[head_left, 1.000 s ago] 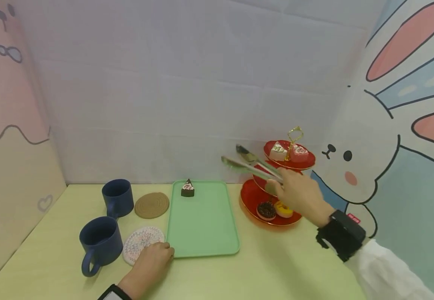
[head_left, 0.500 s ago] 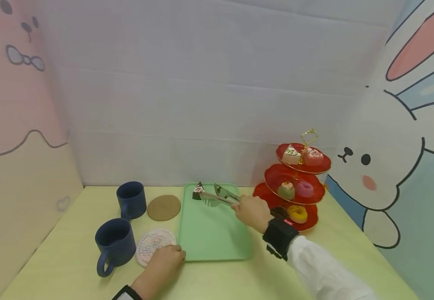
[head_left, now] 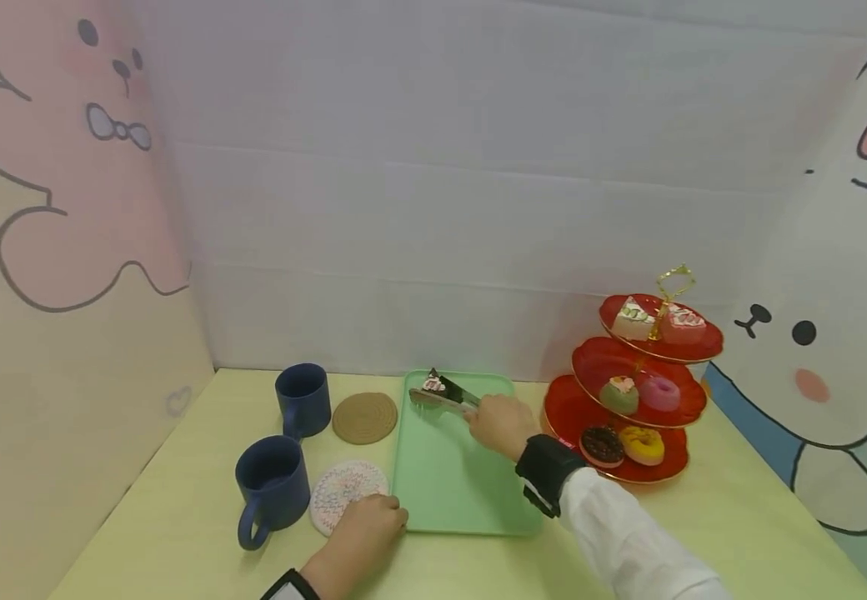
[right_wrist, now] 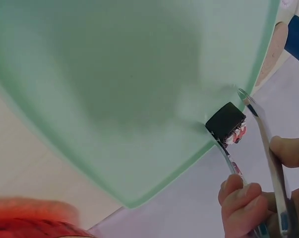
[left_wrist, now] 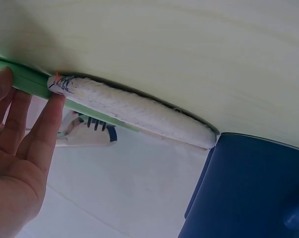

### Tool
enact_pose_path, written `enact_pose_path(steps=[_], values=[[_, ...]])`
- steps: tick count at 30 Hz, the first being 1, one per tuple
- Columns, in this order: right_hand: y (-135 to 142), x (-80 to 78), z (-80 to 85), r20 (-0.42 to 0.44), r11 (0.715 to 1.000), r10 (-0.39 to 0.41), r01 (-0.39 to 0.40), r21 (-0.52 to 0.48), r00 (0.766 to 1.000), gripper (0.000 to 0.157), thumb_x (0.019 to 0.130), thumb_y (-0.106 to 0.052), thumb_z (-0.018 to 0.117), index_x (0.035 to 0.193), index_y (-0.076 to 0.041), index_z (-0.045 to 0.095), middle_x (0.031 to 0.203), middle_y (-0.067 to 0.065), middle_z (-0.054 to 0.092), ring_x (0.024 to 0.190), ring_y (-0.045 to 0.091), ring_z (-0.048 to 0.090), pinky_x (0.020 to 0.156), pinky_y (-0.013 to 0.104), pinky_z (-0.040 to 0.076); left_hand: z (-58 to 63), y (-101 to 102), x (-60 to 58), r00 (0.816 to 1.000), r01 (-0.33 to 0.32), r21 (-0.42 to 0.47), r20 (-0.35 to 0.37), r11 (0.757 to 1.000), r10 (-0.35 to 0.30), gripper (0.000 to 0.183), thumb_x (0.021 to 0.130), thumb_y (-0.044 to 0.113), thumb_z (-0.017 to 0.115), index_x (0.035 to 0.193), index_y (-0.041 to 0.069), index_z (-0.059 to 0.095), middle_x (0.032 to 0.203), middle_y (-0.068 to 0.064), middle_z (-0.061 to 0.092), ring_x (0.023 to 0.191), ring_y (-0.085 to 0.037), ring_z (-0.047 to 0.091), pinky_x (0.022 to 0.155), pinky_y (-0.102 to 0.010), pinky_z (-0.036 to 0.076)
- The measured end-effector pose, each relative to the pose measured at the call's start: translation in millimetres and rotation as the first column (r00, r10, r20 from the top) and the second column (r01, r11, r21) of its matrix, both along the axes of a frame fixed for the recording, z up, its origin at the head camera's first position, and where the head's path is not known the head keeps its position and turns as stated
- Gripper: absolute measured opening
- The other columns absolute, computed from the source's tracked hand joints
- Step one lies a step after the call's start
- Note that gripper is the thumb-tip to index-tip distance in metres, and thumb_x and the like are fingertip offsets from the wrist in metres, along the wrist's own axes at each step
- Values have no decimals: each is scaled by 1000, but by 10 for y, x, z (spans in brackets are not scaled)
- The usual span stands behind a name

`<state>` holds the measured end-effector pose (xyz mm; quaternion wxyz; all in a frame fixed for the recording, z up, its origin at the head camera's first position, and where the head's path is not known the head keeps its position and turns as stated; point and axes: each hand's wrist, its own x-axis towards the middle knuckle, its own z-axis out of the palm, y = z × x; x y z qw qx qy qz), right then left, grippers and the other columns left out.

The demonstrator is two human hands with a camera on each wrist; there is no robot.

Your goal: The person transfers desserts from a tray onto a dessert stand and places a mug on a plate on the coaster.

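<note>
My right hand (head_left: pixel 504 425) grips metal tongs (right_wrist: pixel 266 148) over the back left of the green tray (head_left: pixel 463 492). The tong arms stand apart on either side of a chocolate cake slice (right_wrist: pixel 225 122) with a white and red top. In the right wrist view one arm lies close against the cake; a gap shows beside the other. My left hand (head_left: pixel 368 527) holds the tray's front left corner, thumb and fingers at its rim (left_wrist: pixel 30 82). The fingers are also right beside a speckled white coaster (left_wrist: pixel 134 109).
Two blue mugs (head_left: pixel 274 483) and a tan round coaster (head_left: pixel 364 418) stand left of the tray. To its right rises a red three-tier stand (head_left: pixel 591 358) bearing cakes and doughnuts. A white wall (head_left: pixel 373 217) closes off the back.
My right hand has carried the tongs from beside the tiered stand leftward and down to the cake slice. My left hand stays at the tray corner. The head view has turned left.
</note>
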<state>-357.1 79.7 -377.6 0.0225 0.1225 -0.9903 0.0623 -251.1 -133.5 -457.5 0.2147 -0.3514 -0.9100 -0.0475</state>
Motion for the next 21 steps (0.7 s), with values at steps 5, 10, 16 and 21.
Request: enact_pose_path(steps=[5, 10, 16, 21], values=[[-95, -19, 29, -23, 1000, 13, -13, 2, 1000, 48, 90, -34, 53, 49, -13, 38, 48, -1, 28, 41, 16, 32, 37, 28, 22, 10, 28, 12, 1000, -29, -9, 7, 1000, 29, 11, 71, 8, 68, 63, 13, 63, 59, 3, 54, 55, -12, 55, 43, -26, 47], [-133, -28, 21, -61, 1000, 24, -24, 8, 998, 47, 90, -33, 53, 50, -14, 36, 49, -1, 27, 42, 16, 34, 38, 29, 24, 26, 47, 42, 999, -39, -13, 6, 999, 39, 11, 70, 7, 68, 63, 13, 63, 59, 2, 55, 56, -12, 55, 43, -27, 48], [-133, -58, -9, -106, 1000, 14, -12, 13, 994, 41, 89, -30, 55, 54, -11, 43, 51, 1, 34, 44, 18, 42, 39, 31, 33, 18, 55, 39, 999, -37, -8, 14, 999, 37, 10, 72, 7, 67, 64, 12, 65, 60, 2, 56, 56, -11, 55, 45, -26, 48], [-86, -80, 15, -107, 1000, -8, 10, 21, 994, 40, 88, -30, 55, 54, -10, 47, 51, 2, 37, 45, 19, 44, 38, 32, 34, 5, 35, 21, 999, -44, -15, 4, 999, 44, 10, 71, 6, 67, 64, 12, 64, 59, 2, 55, 56, -12, 55, 46, -27, 49]])
